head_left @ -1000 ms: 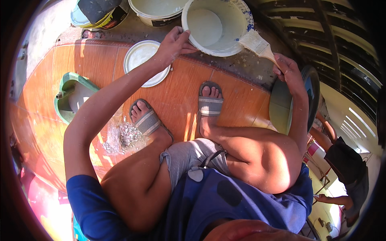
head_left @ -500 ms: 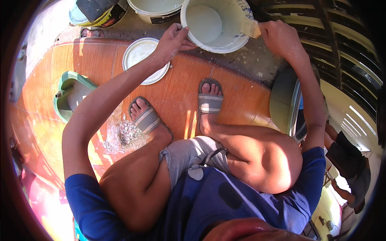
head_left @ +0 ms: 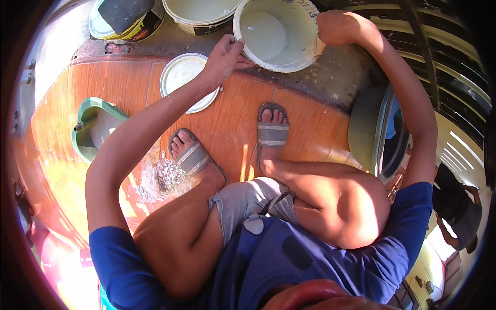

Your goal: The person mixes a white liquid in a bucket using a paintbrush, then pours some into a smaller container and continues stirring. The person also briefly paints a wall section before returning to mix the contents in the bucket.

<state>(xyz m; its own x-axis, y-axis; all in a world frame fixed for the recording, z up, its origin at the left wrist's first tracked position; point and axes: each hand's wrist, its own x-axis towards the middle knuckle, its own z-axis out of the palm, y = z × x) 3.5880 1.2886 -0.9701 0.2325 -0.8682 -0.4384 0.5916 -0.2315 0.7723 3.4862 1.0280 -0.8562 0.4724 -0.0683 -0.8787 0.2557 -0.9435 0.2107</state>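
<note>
A white bucket (head_left: 305,39) tilts toward me at the top, its mouth showing pale residue and a light round bottom. My left hand (head_left: 226,59) is closed on the bucket's left rim, thumb on the edge and fingers beneath. At the right rim, my right hand (head_left: 341,28) is closed round a flat tan tool (head_left: 320,48); its blade end is against the bucket wall, mostly hidden by the hand. I cannot make out whether it is a brush or a scraper. A round white lid (head_left: 182,72) lies on the tiles below my left forearm.
Another pale bucket (head_left: 201,13) and a dark-and-yellow bucket (head_left: 137,23) with a dark cloth stand at the back left. A green basin (head_left: 85,113) lies left, near scattered shreds (head_left: 170,175) by my foot. A large round tub (head_left: 364,124) leans at right. Behind it, another person (head_left: 457,206) stands.
My right hand has moved up and left, close against the bucket's rim, covering most of the tan tool. My left hand stays on the rim. The other person has shifted right and down.
</note>
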